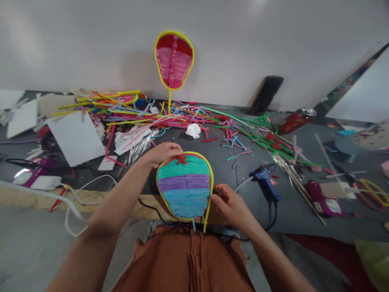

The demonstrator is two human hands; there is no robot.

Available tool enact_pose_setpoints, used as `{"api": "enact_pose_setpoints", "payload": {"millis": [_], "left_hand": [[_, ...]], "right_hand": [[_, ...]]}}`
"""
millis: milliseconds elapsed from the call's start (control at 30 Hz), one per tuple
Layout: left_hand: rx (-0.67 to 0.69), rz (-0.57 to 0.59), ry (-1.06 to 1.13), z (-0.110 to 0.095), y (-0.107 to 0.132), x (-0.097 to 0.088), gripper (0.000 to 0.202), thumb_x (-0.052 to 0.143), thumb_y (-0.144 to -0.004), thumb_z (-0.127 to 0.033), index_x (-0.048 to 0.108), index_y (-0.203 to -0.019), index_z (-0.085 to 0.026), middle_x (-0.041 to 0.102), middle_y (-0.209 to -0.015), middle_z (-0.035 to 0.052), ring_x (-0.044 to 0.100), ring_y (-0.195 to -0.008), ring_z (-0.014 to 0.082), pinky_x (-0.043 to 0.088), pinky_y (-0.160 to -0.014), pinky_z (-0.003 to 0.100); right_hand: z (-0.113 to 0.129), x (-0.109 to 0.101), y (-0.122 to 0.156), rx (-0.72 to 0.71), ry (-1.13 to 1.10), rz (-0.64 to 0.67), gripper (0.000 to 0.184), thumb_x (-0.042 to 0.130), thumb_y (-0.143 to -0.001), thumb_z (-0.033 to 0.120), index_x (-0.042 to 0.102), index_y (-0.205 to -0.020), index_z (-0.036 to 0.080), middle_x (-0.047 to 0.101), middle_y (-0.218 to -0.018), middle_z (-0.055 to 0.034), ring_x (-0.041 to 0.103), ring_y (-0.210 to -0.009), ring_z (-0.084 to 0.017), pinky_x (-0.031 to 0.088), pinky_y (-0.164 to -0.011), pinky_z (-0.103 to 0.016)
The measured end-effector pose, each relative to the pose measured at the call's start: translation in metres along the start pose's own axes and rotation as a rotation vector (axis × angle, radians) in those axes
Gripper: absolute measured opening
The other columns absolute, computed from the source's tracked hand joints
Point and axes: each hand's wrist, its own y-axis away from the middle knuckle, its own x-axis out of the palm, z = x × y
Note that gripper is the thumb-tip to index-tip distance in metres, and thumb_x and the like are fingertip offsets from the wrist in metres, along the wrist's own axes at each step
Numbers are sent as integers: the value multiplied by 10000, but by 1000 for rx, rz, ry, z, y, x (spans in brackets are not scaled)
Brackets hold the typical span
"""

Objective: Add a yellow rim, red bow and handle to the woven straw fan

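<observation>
The striped fan, banded teal, purple and blue with a small red cross at its far end, is lying at the near edge of the table, just beyond the person's lap. Its yellow rim is running round the outside. The left hand is curling over the fan's far left shoulder, fingers bent down and gripping it there. The right hand is pinching the rim on the near right side, fingertips closed on it.

This looks like seating the rim against the bands. It is likely going best with the left hand pressing the fan flat while the right is working in short pinches, so the rim is not springing away.

A blue glue gun is lying just right of the right hand. Loose pipe cleaners are sprawling across the far side, and a pink fan is leaning on the wall.
</observation>
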Motion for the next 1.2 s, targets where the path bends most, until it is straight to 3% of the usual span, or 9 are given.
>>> {"api": "enact_pose_setpoints", "payload": {"millis": [100, 167, 300, 433, 600, 767, 967, 1200], "left_hand": [[80, 29, -97, -13, 10, 7, 194, 637, -730, -374, 612, -758, -183, 556, -584, -58, 462, -454, 86, 355, -457, 193], [163, 48, -208, -26, 17, 14, 204, 612, -758, -383, 619, -769, -179, 548, -602, -52, 444, -474, 83, 328, -456, 185], [306, 116, -382, -49, 25, 31, 202, 565, -795, -351, 637, -774, -164, 587, -682, -19, 513, -619, 117, 391, -571, 192], [320, 184, -425, -60, 26, 37, 253, 535, -831, -389, 639, -797, -160, 581, -676, -13, 513, -620, 122, 393, -574, 197], [277, 304, -396, -65, 24, 31, 447, 422, -899, -516, 661, -852, -142, 630, -759, 37, 560, -668, 148, 419, -579, 209], [296, 399, -493, -71, 17, 23, 337, 502, -879, -441, 674, -962, -163, 665, -846, 38, 590, -730, 154, 440, -638, 205], [286, 454, -503, -74, 15, 22, 313, 556, -846, -417, 671, -997, -169, 635, -729, 11, 536, -601, 117, 395, -535, 180], [337, 446, -522, -76, 17, 26, 232, 571, -828, -286, 687, -984, -159, 638, -730, 4, 528, -618, 107, 382, -540, 164]], "right_hand": [[21, -23, -9, -252, 324, -251, 246, 526, -870, 386, 585, -1008, 191, 657, -842, -47, 633, -759, -189, 516, -695, -324], [40, -33, -18, -423, 402, -347, 252, 500, -893, 360, 590, -1057, 192, 664, -975, -85, 630, -889, -211, 512, -779, -348], [79, -33, -35, -634, 502, -289, 251, 500, -910, 307, 606, -1119, 219, 683, -1066, -90, 623, -992, -215, 493, -864, -362], [95, -26, -43, -651, 532, -155, 156, 532, -896, 256, 677, -945, 225, 730, -888, -43, 673, -814, -175, 516, -742, -276], [89, -30, -45, -655, 571, -162, 150, 508, -908, 220, 655, -884, 223, 724, -828, -31, 666, -764, -168, 498, -694, -255], [90, -37, -46, -643, 671, -177, 193, 455, -929, 199, 621, -833, 218, 698, -792, -34, 635, -733, -174, 472, -655, -267], [92, -43, -45, -659, 604, -55, 133, 499, -925, 221, 631, -909, 223, 687, -837, -27, 630, -777, -158, 471, -696, -257], [93, -51, -46, -616, 636, -111, 155, 476, -917, 183, 613, -852, 217, 658, -789, -21, 615, -750, -154, 465, -677, -256]]}}
